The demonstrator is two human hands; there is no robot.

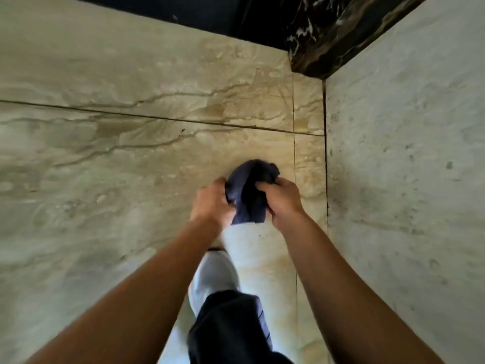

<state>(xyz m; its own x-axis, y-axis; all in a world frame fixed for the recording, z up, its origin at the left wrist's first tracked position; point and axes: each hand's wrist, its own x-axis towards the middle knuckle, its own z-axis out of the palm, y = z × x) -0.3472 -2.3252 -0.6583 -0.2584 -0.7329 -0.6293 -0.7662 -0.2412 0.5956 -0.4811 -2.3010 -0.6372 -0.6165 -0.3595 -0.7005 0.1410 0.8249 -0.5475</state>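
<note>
A crumpled dark blue cloth (248, 191) is bunched between both my hands, held out in front of me above the floor. My left hand (211, 202) grips its left side with curled fingers. My right hand (282, 198) grips its right side, fingers dug into the folds. A pale part of the cloth (242, 241) hangs down below my hands.
Beige marble floor tiles (118, 153) with dark grout lines lie below. A pale wall (406, 153) rises close on the right. A dark marble block (338, 30) stands at the far right corner. My white shoe (214, 277) and dark trouser leg (231, 327) step forward.
</note>
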